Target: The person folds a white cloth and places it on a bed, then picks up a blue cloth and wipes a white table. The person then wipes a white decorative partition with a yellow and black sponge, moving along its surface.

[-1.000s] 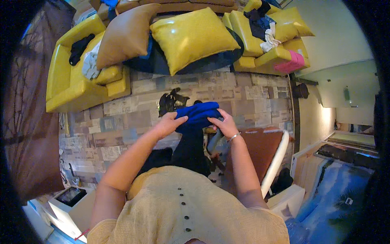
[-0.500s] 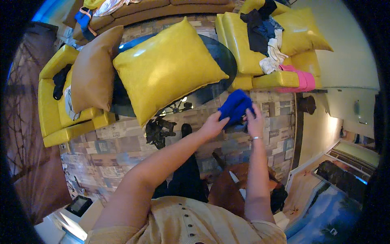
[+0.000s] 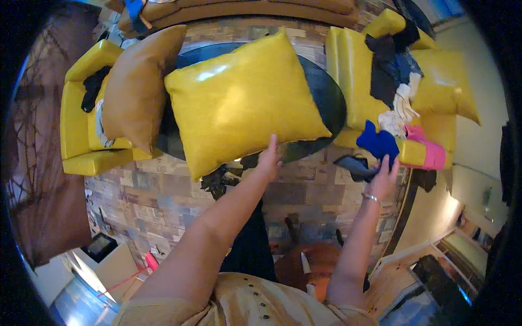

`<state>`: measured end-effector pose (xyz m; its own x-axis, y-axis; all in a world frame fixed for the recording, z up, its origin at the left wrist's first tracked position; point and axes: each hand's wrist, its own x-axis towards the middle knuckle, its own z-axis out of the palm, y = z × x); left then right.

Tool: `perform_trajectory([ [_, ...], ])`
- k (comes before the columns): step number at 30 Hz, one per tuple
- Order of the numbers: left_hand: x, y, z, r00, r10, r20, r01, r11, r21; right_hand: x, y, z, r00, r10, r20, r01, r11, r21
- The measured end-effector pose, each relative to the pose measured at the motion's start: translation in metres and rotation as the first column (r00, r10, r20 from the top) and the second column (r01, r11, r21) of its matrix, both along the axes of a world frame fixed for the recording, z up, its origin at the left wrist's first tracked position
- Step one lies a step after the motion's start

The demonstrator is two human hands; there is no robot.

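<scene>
Out to the right, my right hand [image 3: 384, 182] is closed on a blue cloth [image 3: 379, 142]. A dark grey piece of fabric [image 3: 354, 167] hangs beside the blue; whether it is part of the same item I cannot tell. My left hand [image 3: 270, 160] holds nothing, its index finger stretched out toward the lower edge of a big yellow cushion [image 3: 244, 103]. Whether that fingertip touches the cushion is unclear. The cushion lies on a dark oval glass table [image 3: 324, 89], beside a tan cushion [image 3: 136, 89] that leans at its left.
On the right, a yellow armchair [image 3: 350, 81] bears dark clothes [image 3: 382, 68], white cloths [image 3: 402, 106], a pink cloth [image 3: 434, 155] and another yellow cushion [image 3: 443, 81]. A second yellow armchair [image 3: 76, 127] stands left. Behind is a brown sofa [image 3: 261, 13]; a reddish-brown round seat [image 3: 304, 269] is near me.
My left hand has let go of the blue cloth and now points toward the cushion. My right hand has carried the cloth rightward, near the right armchair. The view has shifted.
</scene>
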<state>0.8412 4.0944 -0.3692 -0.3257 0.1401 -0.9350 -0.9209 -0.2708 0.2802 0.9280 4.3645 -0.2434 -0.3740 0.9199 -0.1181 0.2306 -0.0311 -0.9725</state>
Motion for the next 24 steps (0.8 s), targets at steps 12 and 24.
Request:
perform_trajectory([
  [12, -0.001, -0.046, -0.03, 0.852, 0.517, -0.078, -0.522, 0.85, -0.068, 0.019, -0.041, -0.009, 0.993, 0.11, 0.042, -0.097, 0.966, -0.24],
  [24, -0.016, -0.185, 0.038, 0.77, -0.467, -0.434, 0.194, 0.82, -0.539, 0.053, -0.08, -0.045, 0.947, 0.253, 0.196, -0.215, 0.957, -0.194],
])
